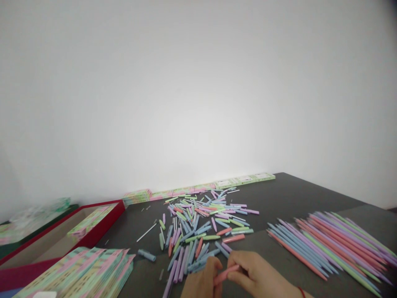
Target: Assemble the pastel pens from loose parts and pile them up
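At the bottom centre, my left hand (203, 279) and my right hand (257, 273) are close together, both with bent fingers closed on one pink pen (226, 275). Its left end disappears behind my left fingers, and my right thumb and fingers pinch the other end. Just beyond my hands lies a loose pile of pen parts (198, 238) in blue, purple, green and coral, barrels and caps mixed. A thin white refill (146, 233) lies left of the pile. A lone blue pen part (147, 255) rests to the left of my hands.
Long pens (328, 244) lie side by side at the right. Flat printed packages (80, 273) are stacked at the lower left, beside a red box (108, 215) with printed cartons inside. More cartons (192, 188) line the wall at the dark table's (297, 194) back edge.
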Demonstrator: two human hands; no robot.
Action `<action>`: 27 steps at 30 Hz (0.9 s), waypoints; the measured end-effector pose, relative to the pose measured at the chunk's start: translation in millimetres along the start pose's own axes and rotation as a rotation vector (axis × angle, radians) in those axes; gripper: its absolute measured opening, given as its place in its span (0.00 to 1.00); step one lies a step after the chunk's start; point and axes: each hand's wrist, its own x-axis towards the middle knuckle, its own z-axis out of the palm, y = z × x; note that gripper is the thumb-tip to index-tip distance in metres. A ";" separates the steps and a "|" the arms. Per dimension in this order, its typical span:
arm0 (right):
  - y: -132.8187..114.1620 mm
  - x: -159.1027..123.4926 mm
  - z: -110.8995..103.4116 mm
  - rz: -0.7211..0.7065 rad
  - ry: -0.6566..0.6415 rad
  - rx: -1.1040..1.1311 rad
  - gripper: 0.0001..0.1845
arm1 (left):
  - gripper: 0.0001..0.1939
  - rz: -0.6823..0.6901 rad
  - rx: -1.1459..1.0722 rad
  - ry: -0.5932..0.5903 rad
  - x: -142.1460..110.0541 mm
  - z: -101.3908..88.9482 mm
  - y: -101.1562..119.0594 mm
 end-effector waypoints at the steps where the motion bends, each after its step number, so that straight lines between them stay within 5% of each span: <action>1: -0.6 -0.6 0.3 -0.008 0.007 -0.045 0.06 | 0.08 0.000 0.004 -0.037 0.2 -0.9 0.8; 6: -2.5 -2.7 3.9 -0.041 -0.035 -0.219 0.16 | 0.08 -0.040 0.070 -0.182 2.5 -9.8 8.5; 10: -9.6 -3.0 -1.2 0.116 -0.194 -0.156 0.27 | 0.06 -0.067 0.209 -0.281 6.7 -18.4 17.3; 12: -13.8 -3.5 -5.9 0.134 -0.206 -0.133 0.22 | 0.06 -0.083 0.231 -0.310 8.9 -21.0 19.7; 14: -15.7 -3.7 -9.1 0.078 -0.164 -0.117 0.07 | 0.07 -0.124 0.250 -0.323 10.4 -21.8 20.0; 18: -11.6 -2.0 -7.6 0.047 -0.115 -0.096 0.03 | 0.08 -0.168 0.253 -0.336 10.7 -18.4 18.1; 22: -7.4 -0.3 -5.5 0.101 -0.199 -0.055 0.17 | 0.09 -0.143 0.226 -0.343 9.8 -15.0 17.4; 25: -4.6 -0.7 -5.8 0.068 -0.184 -0.049 0.04 | 0.09 -0.171 0.237 -0.338 9.9 -14.4 15.4; 27: 0.3 -0.7 -3.6 0.051 -0.170 -0.041 0.05 | 0.10 -0.179 0.231 -0.342 9.7 -11.7 12.2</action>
